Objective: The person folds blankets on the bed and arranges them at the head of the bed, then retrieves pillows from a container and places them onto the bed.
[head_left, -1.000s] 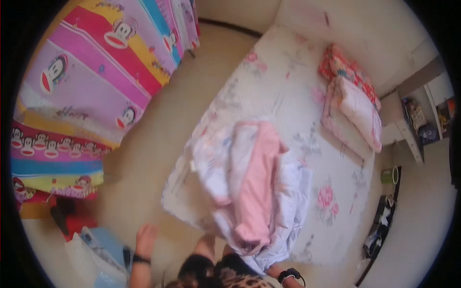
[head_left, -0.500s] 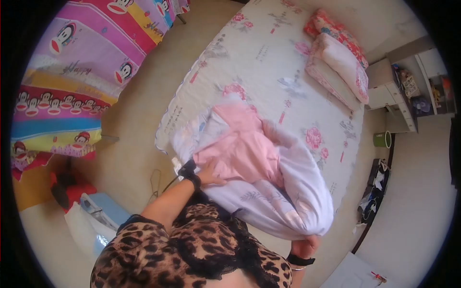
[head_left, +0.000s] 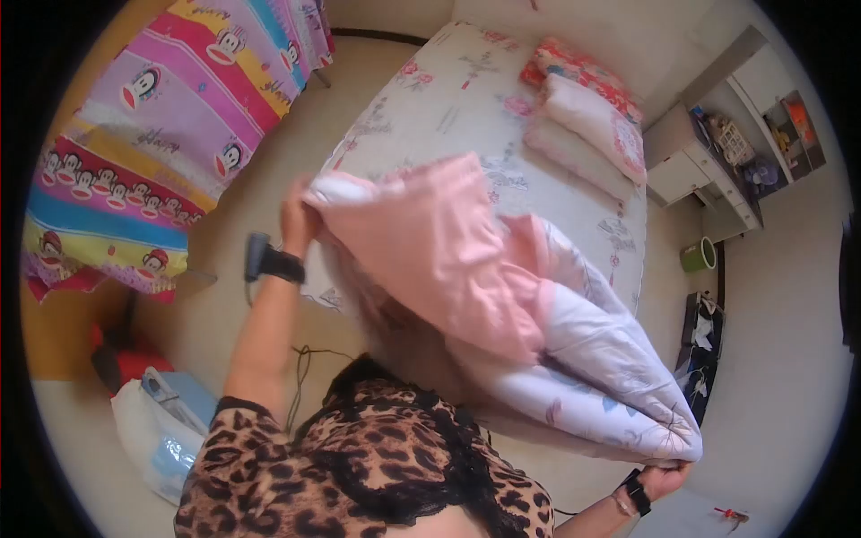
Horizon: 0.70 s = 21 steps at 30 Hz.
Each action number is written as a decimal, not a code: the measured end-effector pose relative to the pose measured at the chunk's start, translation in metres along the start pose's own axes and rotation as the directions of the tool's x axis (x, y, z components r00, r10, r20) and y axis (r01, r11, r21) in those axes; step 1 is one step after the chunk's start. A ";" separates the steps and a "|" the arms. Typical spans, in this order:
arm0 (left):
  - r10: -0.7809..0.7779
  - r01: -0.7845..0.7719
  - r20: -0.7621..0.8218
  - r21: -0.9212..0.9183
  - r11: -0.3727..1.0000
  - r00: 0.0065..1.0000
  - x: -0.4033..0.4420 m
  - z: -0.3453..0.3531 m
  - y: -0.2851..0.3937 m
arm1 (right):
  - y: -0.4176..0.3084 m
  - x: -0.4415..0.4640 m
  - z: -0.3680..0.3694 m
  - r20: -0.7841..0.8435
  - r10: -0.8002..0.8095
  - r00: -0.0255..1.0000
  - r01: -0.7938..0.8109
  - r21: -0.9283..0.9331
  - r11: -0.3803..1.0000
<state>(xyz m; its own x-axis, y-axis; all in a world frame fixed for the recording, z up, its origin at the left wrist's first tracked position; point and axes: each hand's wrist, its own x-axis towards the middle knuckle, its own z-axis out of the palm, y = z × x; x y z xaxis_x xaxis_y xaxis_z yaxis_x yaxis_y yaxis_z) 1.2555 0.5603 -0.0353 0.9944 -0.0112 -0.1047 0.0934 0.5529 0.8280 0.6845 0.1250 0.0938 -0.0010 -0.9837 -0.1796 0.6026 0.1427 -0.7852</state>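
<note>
A pink and white quilt [head_left: 430, 260] with a leaf print is stretched between my two hands in front of my body, partly lifted off the bed. Its middle sags in loose folds and is blurred by motion. At the upper left, my left hand [head_left: 298, 215] grips one corner, fingers closed round the cloth. My right hand [head_left: 665, 481], low on the right, is closed on the quilt's opposite end. Beneath and beyond the quilt lies a bed [head_left: 430, 125] with a white floral sheet.
Pillows [head_left: 587, 117] are stacked at the bed's far right. A desk [head_left: 695, 175], a green bin [head_left: 698, 255] and a black box [head_left: 702, 341] line the right wall. A cartoon-print cloth [head_left: 179, 108] hangs at left, with a plastic bag [head_left: 157, 439] below. A cable [head_left: 300, 368] lies on the floor.
My left hand went from lying flat on the quilt to gripping its corner, up and left. My right hand moved outward to the right, and the quilt has been raised and spread wider.
</note>
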 end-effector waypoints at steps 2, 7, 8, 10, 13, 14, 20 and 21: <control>0.188 -0.200 0.093 0.137 0.970 0.978 0.033 -0.008 0.059 | -0.006 0.025 -0.006 -0.083 -0.073 0.994 0.072 -0.016 0.997; 0.056 -0.230 0.250 0.752 0.617 0.967 0.060 -0.010 0.165 | 0.016 0.081 -0.024 -0.033 -0.068 0.997 0.064 -0.122 0.990; 0.065 -0.240 0.255 0.751 0.615 0.965 0.050 -0.002 0.165 | 0.033 0.098 -0.035 0.109 -0.002 0.994 0.018 -0.145 0.989; -0.119 0.005 0.113 0.704 0.710 0.986 0.038 0.019 0.159 | 0.080 0.148 -0.042 0.097 0.083 0.992 -0.071 -0.128 0.989; -0.235 0.163 0.107 0.450 0.878 0.966 0.072 0.027 0.129 | 0.136 0.166 0.020 0.123 0.264 0.957 -0.254 -0.089 0.963; -0.189 0.096 0.179 0.430 0.898 0.966 0.070 0.052 0.128 | 0.147 0.168 0.053 0.147 0.233 0.961 -0.220 -0.102 0.970; 0.439 -0.867 0.753 0.372 0.331 0.491 0.023 0.176 0.213 | 0.062 0.180 0.193 0.663 -0.372 0.650 0.711 -0.357 0.606; 0.459 -0.909 0.785 0.347 0.230 0.416 0.018 0.185 0.229 | 0.038 0.153 0.220 0.663 -0.388 0.640 0.719 -0.340 0.606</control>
<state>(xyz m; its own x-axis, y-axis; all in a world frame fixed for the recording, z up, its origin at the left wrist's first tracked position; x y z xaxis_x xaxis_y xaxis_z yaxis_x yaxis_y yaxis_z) 1.3042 0.5323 0.2547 0.4950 -0.4052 0.7686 -0.8655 -0.1519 0.4773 0.8826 -0.0441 0.1665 0.2949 -0.7573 0.5827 0.0930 -0.5841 -0.8063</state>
